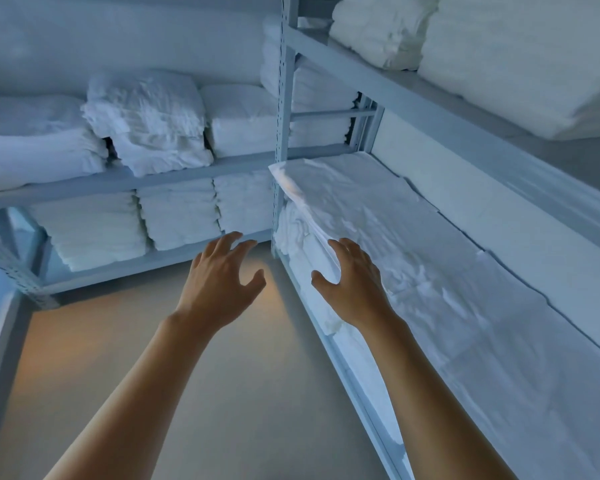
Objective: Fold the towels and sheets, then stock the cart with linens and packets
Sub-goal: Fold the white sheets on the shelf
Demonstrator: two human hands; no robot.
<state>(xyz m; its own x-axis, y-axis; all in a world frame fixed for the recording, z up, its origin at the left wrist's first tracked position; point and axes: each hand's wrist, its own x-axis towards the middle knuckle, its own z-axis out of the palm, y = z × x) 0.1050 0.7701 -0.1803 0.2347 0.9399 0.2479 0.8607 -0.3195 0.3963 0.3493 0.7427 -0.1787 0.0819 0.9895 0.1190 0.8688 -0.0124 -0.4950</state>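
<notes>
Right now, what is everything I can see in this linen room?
Back shelving unit: one, pale grey metal, against the far wall.
Side shelving unit: one, pale grey metal, along the right.
Folded linen stacks: several, white, on the back unit's two visible shelves.
Flat sheets: a long white pile on the side unit's lower shelf.
Bulky linens: white, on the side unit's upper shelf.
Floor: pale beige.
Left hand: open, over the floor.
Right hand: open, at the sheet pile's front edge.
</notes>
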